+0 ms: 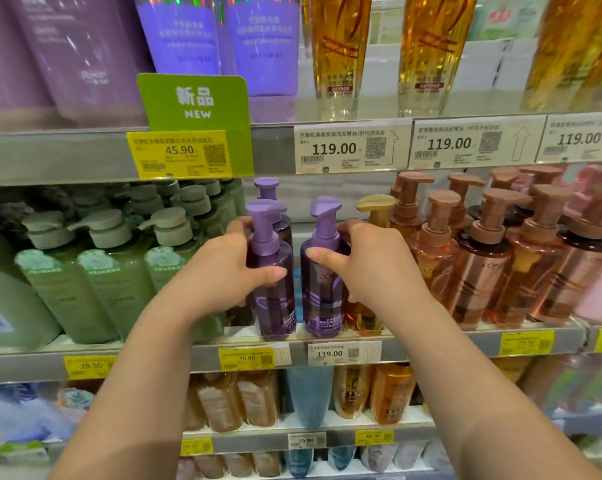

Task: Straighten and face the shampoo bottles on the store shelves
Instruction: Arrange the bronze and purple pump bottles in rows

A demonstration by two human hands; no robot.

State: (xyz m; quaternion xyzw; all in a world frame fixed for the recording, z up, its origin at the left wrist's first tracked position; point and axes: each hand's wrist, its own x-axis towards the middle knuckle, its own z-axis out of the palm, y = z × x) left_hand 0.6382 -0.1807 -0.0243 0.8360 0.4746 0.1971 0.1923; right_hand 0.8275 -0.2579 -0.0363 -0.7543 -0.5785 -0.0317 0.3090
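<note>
Three purple pump bottles (273, 271) stand at the middle shelf's front edge and just behind, with one amber pump bottle (374, 216) beside them and two hands (223, 268) on the front pair. Three white price tags (351, 147) reading 119.00 line the upper shelf's edge, plus one green "NEW" sign (194, 102).

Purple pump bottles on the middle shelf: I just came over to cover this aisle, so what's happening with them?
A person is tidying them. The left hand wraps one purple pump bottle and the right hand wraps the purple bottle beside it, both standing upright at the shelf's front edge. A third purple bottle stands behind. Green pump bottles fill the left side, rose-gold ones the right.
</note>
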